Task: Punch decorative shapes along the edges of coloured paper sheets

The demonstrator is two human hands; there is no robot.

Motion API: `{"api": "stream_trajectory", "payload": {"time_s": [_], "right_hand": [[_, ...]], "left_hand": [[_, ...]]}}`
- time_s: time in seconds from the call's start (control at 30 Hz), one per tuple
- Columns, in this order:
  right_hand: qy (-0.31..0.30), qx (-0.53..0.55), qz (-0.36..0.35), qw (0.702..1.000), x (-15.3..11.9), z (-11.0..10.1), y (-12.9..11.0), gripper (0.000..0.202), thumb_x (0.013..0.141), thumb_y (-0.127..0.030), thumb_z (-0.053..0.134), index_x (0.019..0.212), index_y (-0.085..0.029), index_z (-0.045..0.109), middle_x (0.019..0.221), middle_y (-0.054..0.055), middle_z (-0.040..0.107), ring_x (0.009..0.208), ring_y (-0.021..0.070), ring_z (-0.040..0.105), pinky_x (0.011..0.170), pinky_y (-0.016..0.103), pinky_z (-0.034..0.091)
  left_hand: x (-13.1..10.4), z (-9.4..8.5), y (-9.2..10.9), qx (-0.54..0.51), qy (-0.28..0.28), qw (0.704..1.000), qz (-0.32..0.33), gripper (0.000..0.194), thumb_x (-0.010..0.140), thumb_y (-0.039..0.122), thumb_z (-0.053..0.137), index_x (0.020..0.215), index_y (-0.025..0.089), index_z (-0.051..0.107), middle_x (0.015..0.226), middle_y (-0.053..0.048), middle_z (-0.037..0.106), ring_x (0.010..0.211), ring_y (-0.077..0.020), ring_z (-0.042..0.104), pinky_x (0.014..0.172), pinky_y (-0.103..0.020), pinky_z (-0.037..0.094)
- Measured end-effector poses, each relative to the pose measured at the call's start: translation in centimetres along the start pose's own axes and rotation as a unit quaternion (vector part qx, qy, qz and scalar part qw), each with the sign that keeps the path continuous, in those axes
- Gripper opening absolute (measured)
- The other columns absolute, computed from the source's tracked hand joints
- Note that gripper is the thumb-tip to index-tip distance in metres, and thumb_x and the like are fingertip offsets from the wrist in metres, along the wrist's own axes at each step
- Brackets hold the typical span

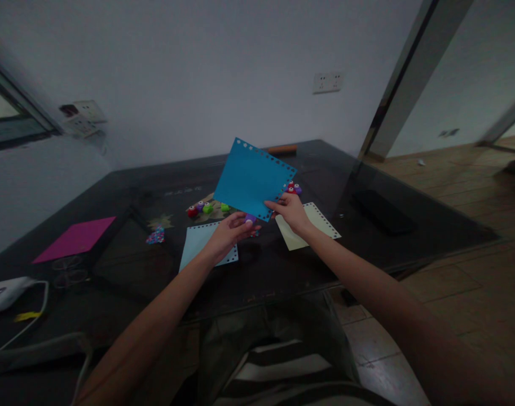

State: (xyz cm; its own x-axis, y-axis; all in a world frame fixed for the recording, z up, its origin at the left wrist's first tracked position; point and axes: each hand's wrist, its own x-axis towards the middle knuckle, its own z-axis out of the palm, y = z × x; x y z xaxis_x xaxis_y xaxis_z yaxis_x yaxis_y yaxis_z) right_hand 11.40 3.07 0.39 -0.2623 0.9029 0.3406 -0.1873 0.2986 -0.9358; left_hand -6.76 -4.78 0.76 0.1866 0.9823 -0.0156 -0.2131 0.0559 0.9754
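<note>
A blue sheet of paper (255,177) is held up tilted above the table, with punched shapes along its top and right edges and at the lower right corner. My right hand (290,211) pinches it near that corner. In my left hand (232,231) is a small purple craft punch (250,219), gripped at the sheet's lower edge; whether the paper sits in its slot I cannot tell. Below the left hand lies a pale blue sheet (193,245) with holes along its edges. Under the right wrist is a pale yellow sheet (297,239), also punched along an edge.
Several red, purple and green punches (207,208) lie behind my left hand, and more (291,189) sit behind the right. On the dark table (257,282) are a pink sheet (77,238), a pile of colourful bits (156,235), a black case (384,211) and a white corded device (7,294).
</note>
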Motion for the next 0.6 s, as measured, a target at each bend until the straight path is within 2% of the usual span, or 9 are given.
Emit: {"api": "stream_trajectory", "payload": {"time_s": [0.2,0.4,0.6], "right_hand": [[-0.007,-0.021,-0.004,1.000,-0.38,0.27,-0.61,0.025,0.064,-0.038,0.074,0.072,-0.017,0.064,0.064,0.001,0.064,0.052,0.0128,0.056,0.050,0.028,0.048],[-0.016,-0.043,-0.004,0.999,-0.67,0.56,-0.79,0.024,0.065,-0.038,0.073,0.072,-0.017,0.064,0.067,0.003,0.065,0.055,0.0139,0.057,0.052,0.029,0.049],[-0.031,-0.068,0.008,0.997,-0.70,0.62,-0.73,0.026,0.066,-0.040,0.071,0.073,-0.017,0.064,0.069,0.003,0.065,0.057,0.0146,0.057,0.055,0.031,0.050]], "left_hand": [[0.52,-0.22,-0.48,0.032,0.030,0.999,0.022,0.029,0.070,0.031,0.074,0.089,0.015,0.059,0.084,-0.003,0.068,0.068,-0.0112,0.062,0.062,-0.021,0.046],[0.55,0.15,-0.45,0.013,0.042,0.998,0.034,0.032,0.065,0.029,0.077,0.089,0.013,0.062,0.090,-0.007,0.069,0.074,-0.0134,0.062,0.067,-0.023,0.046],[0.58,0.04,-0.51,-0.015,0.054,0.998,0.020,0.028,0.065,0.029,0.078,0.081,0.013,0.062,0.080,-0.003,0.069,0.069,-0.0119,0.063,0.067,-0.023,0.048]]}}
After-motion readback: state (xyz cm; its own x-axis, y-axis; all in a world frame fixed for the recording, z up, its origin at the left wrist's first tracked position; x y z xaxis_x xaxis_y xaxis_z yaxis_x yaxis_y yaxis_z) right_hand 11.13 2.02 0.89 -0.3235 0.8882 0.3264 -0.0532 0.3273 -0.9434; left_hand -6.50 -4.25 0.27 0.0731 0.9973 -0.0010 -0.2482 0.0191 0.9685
